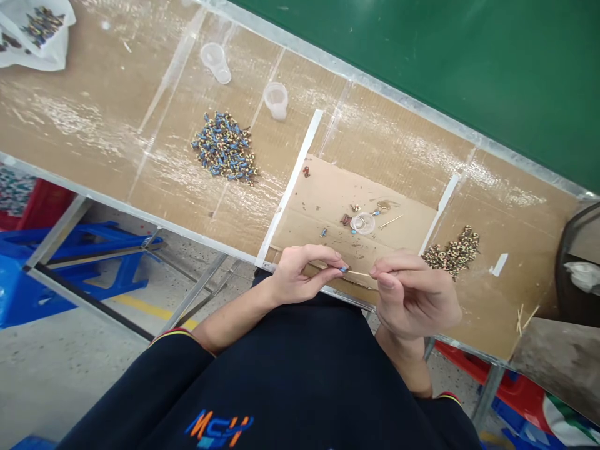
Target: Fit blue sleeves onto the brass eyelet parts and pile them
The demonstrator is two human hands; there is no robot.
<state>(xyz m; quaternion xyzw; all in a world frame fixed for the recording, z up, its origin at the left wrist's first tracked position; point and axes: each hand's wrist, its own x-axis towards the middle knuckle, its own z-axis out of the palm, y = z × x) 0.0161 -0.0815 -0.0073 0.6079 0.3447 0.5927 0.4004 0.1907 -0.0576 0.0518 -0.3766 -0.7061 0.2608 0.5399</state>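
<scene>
Between its thumb and forefinger, my left hand [307, 273] pinches a small blue piece [344, 270]. My right hand [415, 290] grips a thin wooden stick [360, 274], whose tip points left and reaches close to the blue piece; whether they touch is too small to tell. Both hands are over the table's near edge. Just beyond them, a cardboard sheet [323, 194] bears a small clear cup [363, 224], another stick [391, 221], a loose blue piece [323, 232], a reddish piece [306, 171] and brown smears.
A pile of blue and gold pieces [225, 149] lies left on the table, with two clear plastic cups [276, 100] [216, 61] behind it. To the right are a pile of gold-brown pieces [454, 250] and loose sticks [525, 319]. A white bag [56, 53] sits far left.
</scene>
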